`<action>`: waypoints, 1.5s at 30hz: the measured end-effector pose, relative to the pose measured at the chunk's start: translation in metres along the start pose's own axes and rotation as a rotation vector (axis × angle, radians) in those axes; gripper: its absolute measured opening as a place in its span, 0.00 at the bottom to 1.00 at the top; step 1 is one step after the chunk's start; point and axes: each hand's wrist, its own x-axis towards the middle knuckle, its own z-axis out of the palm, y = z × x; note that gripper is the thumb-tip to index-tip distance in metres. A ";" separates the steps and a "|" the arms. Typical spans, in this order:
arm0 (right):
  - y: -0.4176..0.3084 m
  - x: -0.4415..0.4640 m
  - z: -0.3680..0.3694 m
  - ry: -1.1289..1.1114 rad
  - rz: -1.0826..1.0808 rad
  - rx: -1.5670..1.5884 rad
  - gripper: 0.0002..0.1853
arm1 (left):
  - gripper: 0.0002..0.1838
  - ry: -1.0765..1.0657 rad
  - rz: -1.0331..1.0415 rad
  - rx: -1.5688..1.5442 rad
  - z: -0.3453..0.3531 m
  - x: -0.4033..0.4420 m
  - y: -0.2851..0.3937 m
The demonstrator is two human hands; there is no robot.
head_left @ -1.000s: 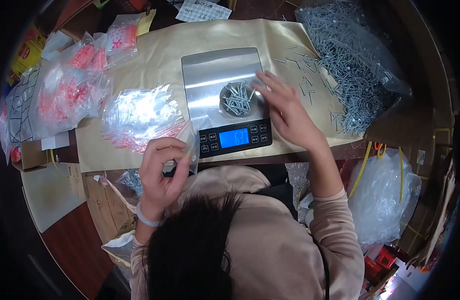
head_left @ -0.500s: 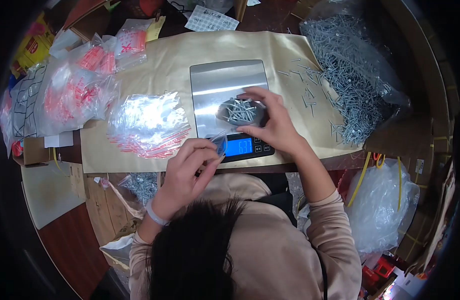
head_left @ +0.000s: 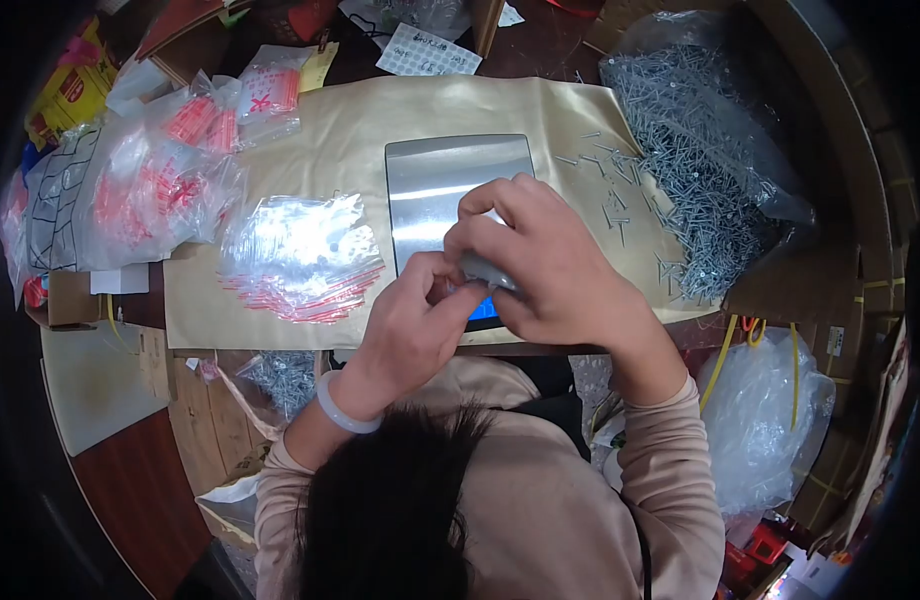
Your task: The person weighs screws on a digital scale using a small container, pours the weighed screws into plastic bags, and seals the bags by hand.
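Above the front of the digital scale (head_left: 455,170), my right hand (head_left: 555,262) is closed around a small grey dish (head_left: 492,272), which is tipped toward my left hand. The screws seen in it a moment ago are hidden by my fingers. My left hand (head_left: 408,325) meets it from the left, fingers pinched. The small clear zip bag it held earlier is now almost wholly covered by both hands. Part of the blue display (head_left: 483,308) shows below my hands. Left of the scale lies a fanned stack of clear zip bags (head_left: 305,250) with red edges.
A large open plastic bag of screws (head_left: 715,200) lies at the right, with loose screws (head_left: 612,175) spilling beside it. Packs of red-edged bags (head_left: 170,190) pile up at the left. A label sheet (head_left: 429,50) lies at the back. Cardboard (head_left: 805,275) borders the right side.
My right hand has lifted the dish of screws off the scale plate and tilted it toward my left hand. My left hand has shifted slightly right, and the two hands now meet.
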 end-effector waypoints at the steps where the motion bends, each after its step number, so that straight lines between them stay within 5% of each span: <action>1: -0.004 0.002 -0.001 0.015 -0.016 -0.085 0.22 | 0.12 0.028 0.017 0.002 0.001 0.003 -0.001; 10: 0.020 -0.004 -0.015 0.217 0.052 0.068 0.25 | 0.10 0.028 -0.028 0.039 -0.005 0.007 -0.005; 13: 0.037 -0.019 0.005 0.228 0.249 0.440 0.27 | 0.10 0.051 -0.110 -0.002 -0.008 0.002 -0.009; 26: 0.000 -0.010 -0.018 0.165 -0.119 0.034 0.28 | 0.12 0.083 0.019 0.021 -0.003 0.001 -0.011; 31: 0.038 -0.022 0.005 0.323 0.241 0.172 0.33 | 0.06 0.196 -0.012 0.024 -0.007 -0.002 -0.010; 33: 0.062 -0.034 0.024 0.289 0.441 0.244 0.42 | 0.04 0.353 -0.210 -0.308 -0.007 -0.003 -0.008; 37: 0.068 -0.046 0.039 0.131 0.381 0.072 0.47 | 0.04 0.333 -0.261 -0.591 -0.010 -0.005 -0.016; 45: 0.025 -0.022 0.014 0.099 0.098 0.245 0.11 | 0.03 0.217 -0.134 -0.598 -0.015 -0.003 -0.006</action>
